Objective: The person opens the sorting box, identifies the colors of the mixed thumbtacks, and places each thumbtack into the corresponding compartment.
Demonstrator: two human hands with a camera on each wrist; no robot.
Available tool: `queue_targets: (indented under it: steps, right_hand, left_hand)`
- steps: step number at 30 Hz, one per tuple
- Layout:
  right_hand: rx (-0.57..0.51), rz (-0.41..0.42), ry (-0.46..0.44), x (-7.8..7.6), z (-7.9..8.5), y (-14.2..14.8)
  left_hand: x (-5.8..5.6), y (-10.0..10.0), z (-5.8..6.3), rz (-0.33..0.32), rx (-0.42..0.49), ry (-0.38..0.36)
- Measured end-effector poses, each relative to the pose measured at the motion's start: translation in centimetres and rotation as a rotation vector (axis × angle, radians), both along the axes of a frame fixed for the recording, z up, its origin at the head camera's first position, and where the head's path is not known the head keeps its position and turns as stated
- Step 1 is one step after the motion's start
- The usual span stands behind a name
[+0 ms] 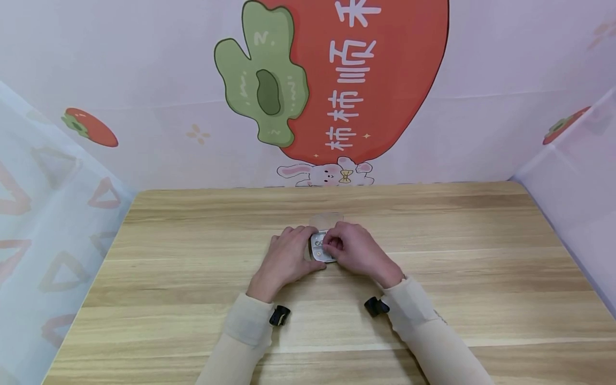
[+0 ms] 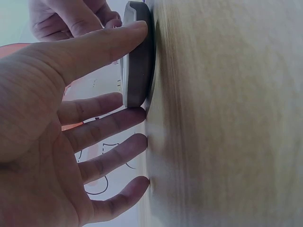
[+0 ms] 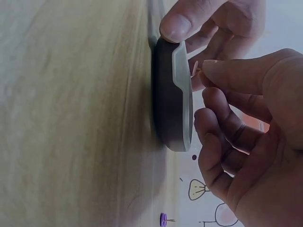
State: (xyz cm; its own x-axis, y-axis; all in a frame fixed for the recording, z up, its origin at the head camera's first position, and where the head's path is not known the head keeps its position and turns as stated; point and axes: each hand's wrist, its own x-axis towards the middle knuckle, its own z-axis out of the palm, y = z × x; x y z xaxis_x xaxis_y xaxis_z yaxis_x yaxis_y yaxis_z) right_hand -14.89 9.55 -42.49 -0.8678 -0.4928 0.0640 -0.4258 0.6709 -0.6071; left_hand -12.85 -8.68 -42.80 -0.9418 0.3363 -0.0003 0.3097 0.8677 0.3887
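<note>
A small shallow case (image 1: 317, 255) with a dark outer shell and a pale inner tray lies on the table. Small round gold-coloured things show in its tray. My left hand (image 1: 287, 256) holds the case at its left end, thumb on the near side wall (image 2: 138, 71) and fingers round the far side. Over the tray, my right hand (image 1: 358, 248) pinches a small thumbtack (image 3: 195, 69) with a pink head between thumb and forefinger. The right fingers hide part of the tray in the head view.
A clear, see-through flap (image 1: 322, 218) stands out behind the case. In the right wrist view a purple thumbtack (image 3: 163, 220) lies on the wooden table (image 1: 192, 321), pin pointing up. A printed cloth (image 1: 168, 144) hangs along the table's back edge.
</note>
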Motion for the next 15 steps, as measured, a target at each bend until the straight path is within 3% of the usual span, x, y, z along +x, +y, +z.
queue_targets:
  steps: [15]
  right_hand:
    - [0.120, 0.016, 0.084, 0.31, -0.47, -0.51]
  left_hand:
    - [0.02, 0.02, -0.05, 0.001, 0.003, 0.000]
